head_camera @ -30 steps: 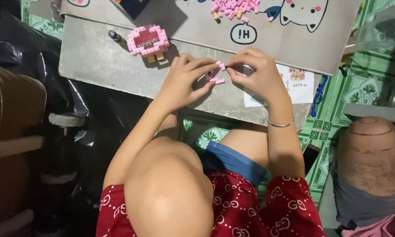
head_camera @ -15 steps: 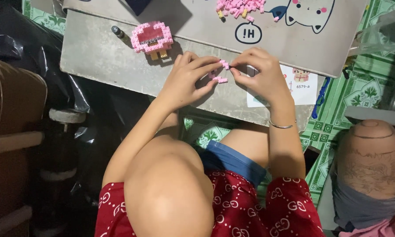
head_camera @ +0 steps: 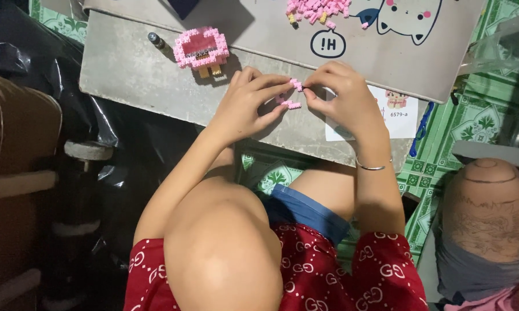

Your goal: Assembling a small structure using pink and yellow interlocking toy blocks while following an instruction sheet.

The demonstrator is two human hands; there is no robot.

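Between my fingertips sits a small pink brick piece (head_camera: 296,84), pinched from both sides just above the grey table (head_camera: 127,69). My left hand (head_camera: 249,103) has its grip narrow, thumb and forefinger closed on the near end of that piece, the other fingers curled loosely underneath. My right hand (head_camera: 341,98) meets it from the other side, its grip also narrow and closed on the same piece, so the two sets of fingertips almost touch. Just below the held piece, a second bit of pink bricks (head_camera: 290,105) lies on the table under my left fingers; I cannot tell whether a finger rests on it.

Taking the held piece as the mark: up and to the left of it stands a half-built pink brick model (head_camera: 201,49) with two yellow feet, well apart from my hands. Further left of that model lies a small dark cylinder (head_camera: 155,40). Above the held piece, on a grey board with a cartoon cat (head_camera: 386,52), is a heap of loose pink bricks (head_camera: 317,8). To the right of the piece, partly under my right wrist, lies a white printed sheet (head_camera: 400,118). A thin silver bangle (head_camera: 372,167) circles that wrist, below and to the right of the piece
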